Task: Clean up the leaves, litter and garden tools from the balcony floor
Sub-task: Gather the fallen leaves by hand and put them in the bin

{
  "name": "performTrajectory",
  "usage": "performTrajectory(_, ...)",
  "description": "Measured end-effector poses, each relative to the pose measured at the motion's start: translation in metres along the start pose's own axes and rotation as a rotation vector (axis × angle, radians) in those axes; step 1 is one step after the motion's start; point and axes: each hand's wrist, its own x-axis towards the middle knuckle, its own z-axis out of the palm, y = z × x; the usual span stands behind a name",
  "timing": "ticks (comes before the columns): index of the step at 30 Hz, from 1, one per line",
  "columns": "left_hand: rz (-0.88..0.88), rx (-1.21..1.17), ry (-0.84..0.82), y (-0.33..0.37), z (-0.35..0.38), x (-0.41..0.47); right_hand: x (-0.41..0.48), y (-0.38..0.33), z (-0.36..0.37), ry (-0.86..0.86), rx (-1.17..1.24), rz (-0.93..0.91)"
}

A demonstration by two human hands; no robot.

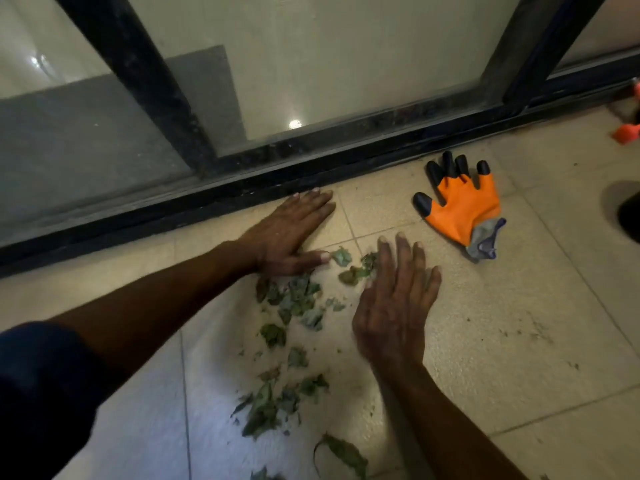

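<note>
Leaves [294,306] lie scattered on the tiled floor [519,323] from centre to 6 o'clock, bounded at 12 by the dark door track [242,188], with bare tile toward 4. An orange glove [460,209] lies at 2, and an orange item [628,131], perhaps a tool, at 3. The left hand [291,233] lies flat with its fingertips at the track. The right hand [394,306] is straight-fingered, grasps nothing and borders the leaves.

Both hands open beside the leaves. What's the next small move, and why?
Probably sweep the left hand and right hand together to bunch the leaves: both hands are open, holding nothing, and the leaves lie scattered loose between them and nearer the camera.
</note>
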Motion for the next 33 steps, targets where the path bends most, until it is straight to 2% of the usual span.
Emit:
performTrajectory(2, -0.017, -0.059, 0.039, 0.015, 0.016, -0.009, 0.001, 0.001, -0.004, 0.017, -0.014, 0.012)
performTrajectory(4, 0.038, -0.167, 0.100, 0.041, 0.028, -0.033, -0.003, -0.005, -0.002, 0.016, -0.044, 0.000)
performTrajectory(8, 0.167, -0.283, 0.079, 0.086, 0.048, -0.103, -0.002, 0.001, -0.004, 0.019, -0.008, 0.042)
performTrajectory(10, 0.167, -0.340, 0.105, 0.100, 0.059, -0.135, -0.017, -0.006, -0.017, 0.028, 0.044, 0.085)
performTrajectory(12, 0.109, -0.372, 0.242, 0.106, 0.067, -0.161, -0.068, -0.060, -0.017, -0.027, 0.170, -0.072)
performTrajectory(13, 0.052, -0.381, 0.320, 0.108, 0.069, -0.175, -0.108, -0.097, -0.005, -0.030, 0.197, -0.205)
performTrajectory(16, -0.178, -0.414, 0.451, 0.109, 0.073, -0.207, -0.174, -0.166, 0.012, -0.099, 0.213, -0.548)
performTrajectory(19, -0.336, -0.445, 0.447, 0.114, 0.082, -0.233, -0.192, -0.169, 0.012, -0.157, 0.137, -0.639)
performTrajectory(22, -0.315, -0.440, 0.411, 0.128, 0.094, -0.252, -0.239, -0.191, 0.005, -0.285, 0.264, -0.732)
performTrajectory(23, -0.300, -0.411, 0.405, 0.132, 0.097, -0.256, -0.255, -0.196, 0.005, -0.286, 0.323, -0.709)
performTrajectory(25, -0.316, -0.338, 0.414, 0.138, 0.101, -0.260, -0.273, -0.189, 0.006, -0.177, 0.378, -0.571)
performTrajectory(28, -0.469, -0.310, 0.407, 0.143, 0.106, -0.256, -0.318, -0.189, 0.004, -0.016, 0.437, -0.110)
performTrajectory(30, -0.561, -0.275, 0.369, 0.144, 0.109, -0.244, -0.349, -0.202, 0.007, -0.010, 0.449, 0.166)
performTrajectory(31, -0.582, -0.252, 0.355, 0.145, 0.109, -0.237, -0.358, -0.210, 0.010, -0.024, 0.432, 0.243)
performTrajectory(33, -0.559, -0.231, 0.330, 0.147, 0.108, -0.222, -0.364, -0.223, 0.015, -0.054, 0.362, 0.256)
